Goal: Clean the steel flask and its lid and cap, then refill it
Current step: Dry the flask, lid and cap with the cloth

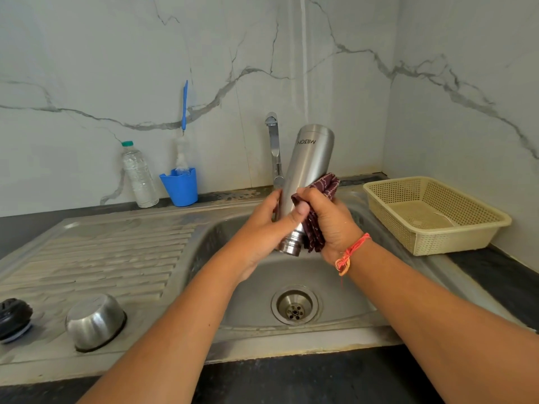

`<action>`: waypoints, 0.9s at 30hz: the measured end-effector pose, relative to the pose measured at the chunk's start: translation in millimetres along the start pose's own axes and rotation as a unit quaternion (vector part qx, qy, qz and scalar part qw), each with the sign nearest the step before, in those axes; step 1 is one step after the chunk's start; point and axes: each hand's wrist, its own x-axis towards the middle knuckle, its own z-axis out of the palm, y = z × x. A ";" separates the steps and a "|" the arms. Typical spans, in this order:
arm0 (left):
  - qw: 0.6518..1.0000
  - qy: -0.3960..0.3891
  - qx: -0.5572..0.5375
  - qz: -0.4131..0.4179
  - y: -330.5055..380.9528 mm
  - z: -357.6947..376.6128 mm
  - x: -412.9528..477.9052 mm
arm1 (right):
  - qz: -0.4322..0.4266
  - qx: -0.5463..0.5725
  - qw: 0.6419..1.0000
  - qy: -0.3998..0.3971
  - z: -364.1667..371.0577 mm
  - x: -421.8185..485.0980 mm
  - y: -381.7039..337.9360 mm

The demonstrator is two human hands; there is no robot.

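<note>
The steel flask (pixel 307 167) is held upside down over the sink basin (pixel 262 287), its open threaded neck pointing down toward me and its base up near the tap (pixel 274 147). My left hand (pixel 268 228) grips the flask's lower body. My right hand (pixel 329 220) holds a dark maroon cloth (pixel 323 188) pressed against the flask's side. On the draining board at the lower left sits the steel cap (pixel 94 320), mouth down. The black lid (pixel 13 319) lies at the left edge.
A clear plastic water bottle (pixel 139 176) and a blue cup (pixel 180 186) holding a bottle brush (pixel 183 135) stand at the back wall. A beige plastic basket (pixel 434 214) sits on the dark counter right of the sink. The drain (pixel 294 306) is open.
</note>
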 end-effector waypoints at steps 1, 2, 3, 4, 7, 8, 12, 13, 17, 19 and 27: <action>1.000 -0.005 0.017 -0.004 -4.1 0.9 1.8 | -0.010 -0.003 1.000 -0.003 0.2 -1.0 -0.8; 0.999 -0.001 0.033 -0.011 -8.4 2.2 3.3 | -0.016 -0.010 1.000 -0.003 1.0 -2.2 -1.5; 0.999 0.008 0.035 -0.020 -10.9 4.3 4.5 | -0.020 -0.017 1.000 -0.004 1.8 -3.1 -1.8; 0.999 0.017 0.029 -0.025 -11.8 6.6 4.7 | -0.021 -0.020 1.000 -0.008 2.2 -3.4 -1.8; 0.999 0.048 0.008 -0.018 -10.2 12.3 1.3 | -0.028 -0.008 0.999 -0.033 3.6 -1.8 -0.5; 0.998 0.063 0.004 -0.012 -8.9 13.5 0.2 | -0.021 -0.003 0.999 -0.043 4.8 -1.9 -0.5; 0.996 0.089 0.016 -0.003 -10.0 9.2 0.0 | 0.005 0.029 0.996 -0.089 6.5 -2.9 -4.1; 0.997 0.078 0.026 -0.009 -11.4 5.4 0.2 | 0.009 0.042 0.995 -0.095 4.6 -1.8 -5.8; 0.998 -0.003 0.044 -0.040 -12.5 -8.8 -0.3 | 0.027 0.104 0.988 -0.107 -8.9 2.7 -10.9; 0.997 -0.040 0.018 -0.064 -11.4 -15.7 -1.7 | 0.045 0.116 0.986 -0.114 -13.4 4.4 -10.7; 0.987 -0.121 0.043 -0.098 -6.1 -30.7 -8.8 | 0.038 0.186 0.977 -0.100 -23.4 10.6 -21.2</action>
